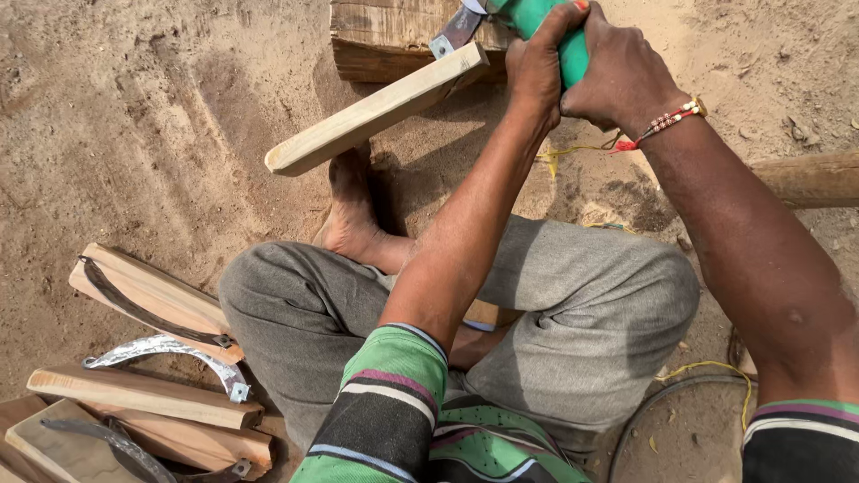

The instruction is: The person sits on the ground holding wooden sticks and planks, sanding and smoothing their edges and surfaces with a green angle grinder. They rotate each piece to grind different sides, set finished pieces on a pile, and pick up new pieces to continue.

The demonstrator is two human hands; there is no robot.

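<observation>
Striped sleeves frame grey-trousered knees, the person sitting cross-legged on sandy ground. Both forearms reach forward. Left hand and right hand are wrapped tight around a green tool handle at the top edge. Beside it, a pale wooden slat slants from lower left up to the right, its far end on a wooden block. Stacked slats with curved metal strips lie at lower left.

Both my arms reach toward twelve o'clock, forearms bare below striped sleeves. My left hand is wrapped shut in a full grip, thumb across the top. My right hand is clenched just beside it at three o'clock, touching it, a beaded bracelet at the wrist.
</observation>
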